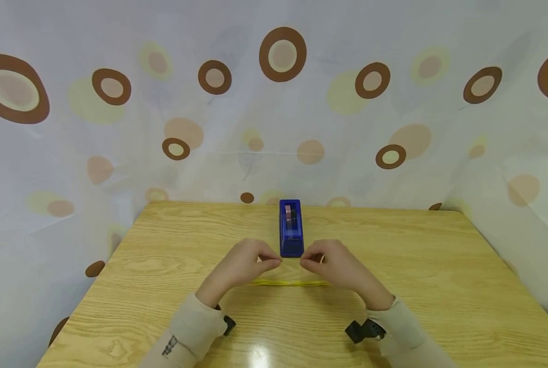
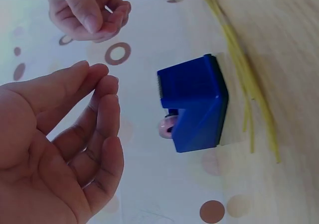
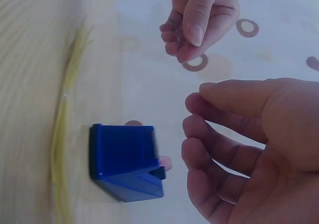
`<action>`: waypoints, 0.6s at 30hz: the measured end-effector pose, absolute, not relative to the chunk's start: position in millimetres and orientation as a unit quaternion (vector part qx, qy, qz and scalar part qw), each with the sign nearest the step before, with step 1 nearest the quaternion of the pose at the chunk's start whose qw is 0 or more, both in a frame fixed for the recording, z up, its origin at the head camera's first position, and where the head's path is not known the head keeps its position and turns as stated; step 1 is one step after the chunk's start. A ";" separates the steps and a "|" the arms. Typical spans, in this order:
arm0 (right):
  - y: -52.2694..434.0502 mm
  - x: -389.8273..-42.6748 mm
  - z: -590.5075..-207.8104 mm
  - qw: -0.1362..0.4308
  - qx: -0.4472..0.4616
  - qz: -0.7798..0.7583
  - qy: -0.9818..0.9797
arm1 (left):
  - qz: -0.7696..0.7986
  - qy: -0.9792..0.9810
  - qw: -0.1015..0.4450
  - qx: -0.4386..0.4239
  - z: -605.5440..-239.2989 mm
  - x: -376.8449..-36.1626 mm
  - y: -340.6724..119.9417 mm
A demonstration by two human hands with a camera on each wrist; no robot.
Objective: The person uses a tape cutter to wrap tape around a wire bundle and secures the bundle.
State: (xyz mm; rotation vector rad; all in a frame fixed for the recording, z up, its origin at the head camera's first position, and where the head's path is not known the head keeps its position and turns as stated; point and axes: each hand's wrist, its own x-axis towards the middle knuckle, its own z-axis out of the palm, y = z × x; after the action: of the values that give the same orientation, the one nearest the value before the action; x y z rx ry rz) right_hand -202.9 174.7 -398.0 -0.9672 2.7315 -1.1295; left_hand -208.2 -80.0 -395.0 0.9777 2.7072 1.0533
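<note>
Above the wooden table, my left hand (image 1: 249,261) and my right hand (image 1: 335,263) face each other a short gap apart. On each, the thumb tip lies against the index fingertip and the other fingers are loosely bent. Nothing shows between the fingertips. Just beyond them stands a blue tape dispenser (image 1: 291,246) with a pinkish roll (image 2: 167,127) in it. A bundle of thin yellow strands (image 1: 289,283) lies crosswise on the table below the hands, its ends partly hidden by them in the head view. A small pale shiny spot shows midway along it in the right wrist view.
The wooden table (image 1: 421,266) reaches back to a white cloth (image 1: 237,117) printed with brown and yellow circles, which also hangs at both sides. A black strap (image 1: 365,331) sits at each wrist, by the light sleeves (image 1: 195,327).
</note>
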 end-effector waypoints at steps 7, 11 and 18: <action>174.3 -204.6 -379.5 -0.022 -0.318 -0.397 0.861 | 0.373 0.867 0.009 0.329 -375.6 -209.8 -80.2; 171.1 -207.1 -376.3 -0.026 -0.298 -0.424 0.855 | 0.391 0.858 -0.017 0.333 -367.7 -211.7 -78.4; 165.1 -218.8 -374.7 -0.033 -0.261 -0.446 0.855 | 0.403 0.850 -0.062 0.334 -363.5 -219.1 -78.0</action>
State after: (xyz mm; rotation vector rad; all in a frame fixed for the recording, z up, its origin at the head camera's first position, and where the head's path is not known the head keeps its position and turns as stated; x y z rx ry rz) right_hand -218.8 165.1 -374.7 -0.8385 2.7455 -1.4318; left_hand -219.1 -78.0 -363.5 1.0937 2.7815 1.3180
